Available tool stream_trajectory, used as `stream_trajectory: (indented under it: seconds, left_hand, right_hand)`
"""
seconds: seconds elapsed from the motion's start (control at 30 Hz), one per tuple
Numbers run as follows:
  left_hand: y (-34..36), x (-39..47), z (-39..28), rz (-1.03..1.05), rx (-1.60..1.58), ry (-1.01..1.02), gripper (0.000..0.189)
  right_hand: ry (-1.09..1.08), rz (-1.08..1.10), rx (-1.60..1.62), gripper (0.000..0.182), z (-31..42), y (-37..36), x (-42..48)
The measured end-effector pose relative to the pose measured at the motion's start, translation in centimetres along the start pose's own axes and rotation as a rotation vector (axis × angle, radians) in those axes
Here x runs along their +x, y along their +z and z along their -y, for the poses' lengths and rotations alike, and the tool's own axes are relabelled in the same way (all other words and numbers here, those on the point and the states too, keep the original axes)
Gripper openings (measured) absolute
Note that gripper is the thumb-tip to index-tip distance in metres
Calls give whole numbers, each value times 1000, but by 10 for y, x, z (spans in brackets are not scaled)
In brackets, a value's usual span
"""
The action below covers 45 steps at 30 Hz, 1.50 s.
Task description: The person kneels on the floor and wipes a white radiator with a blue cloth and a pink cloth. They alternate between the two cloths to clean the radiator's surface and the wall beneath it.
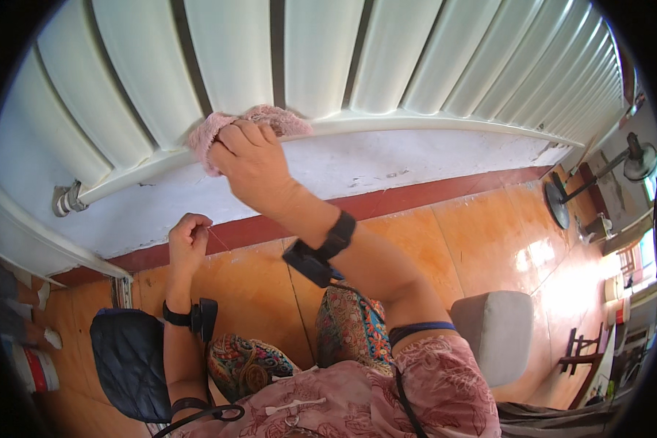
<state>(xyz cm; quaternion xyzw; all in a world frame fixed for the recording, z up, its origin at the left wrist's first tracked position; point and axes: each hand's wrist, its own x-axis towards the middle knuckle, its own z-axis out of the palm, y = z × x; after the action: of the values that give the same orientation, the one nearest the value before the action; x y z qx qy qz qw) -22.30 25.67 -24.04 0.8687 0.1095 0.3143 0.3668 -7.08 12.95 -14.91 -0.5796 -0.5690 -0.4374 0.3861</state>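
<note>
My right hand (257,159) is closed on a pink fluffy cloth (279,120) and presses it against the bottom rail of a cream-white panel radiator (235,60). Part of the cloth lies over the foot of the radiator's columns. Lower and to the left, my left hand (189,241) is raised in front of the wall, thumb and forefinger pinched on a thin thread (219,239). Both wrists wear black straps with small dark devices.
A metal valve (68,200) sits at the radiator's left end. A dark padded seat (128,356) and a grey stool (493,334) stand on the orange tiled floor. A pedestal fan (557,205) is at the right. At the far left, a person's foot (53,338) shows near a bucket.
</note>
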Motion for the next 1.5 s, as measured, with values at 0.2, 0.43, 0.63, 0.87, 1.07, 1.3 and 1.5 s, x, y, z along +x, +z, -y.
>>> stream_trajectory:
  seconds: [0.2,0.43,0.63,0.87,1.07,1.3,1.5]
  left_hand:
    - [2,1,-2,149,42,-18,11]
    - [10,12,-1,236,29,-72,12]
    - [22,13,5,302,33,-99,13]
    - [26,13,3,406,39,-60,11]
    - [31,7,2,514,41,-100,12]
    - [28,-4,11,588,128,-168,13]
    - [15,-17,14,575,97,-183,11]
  right_hand:
    - [153,-4,-382,15,-91,-101,-39]
    - [85,-294,-543,34,-106,-128,33]
    - [110,117,-447,27,-95,-129,-44]
    - [-61,-60,-682,30,-99,-141,64]
    - [14,84,-489,30,-104,-132,20]
    - [-77,132,-447,34,-113,-135,-22]
    - [-188,-383,-988,45,-171,-208,54]
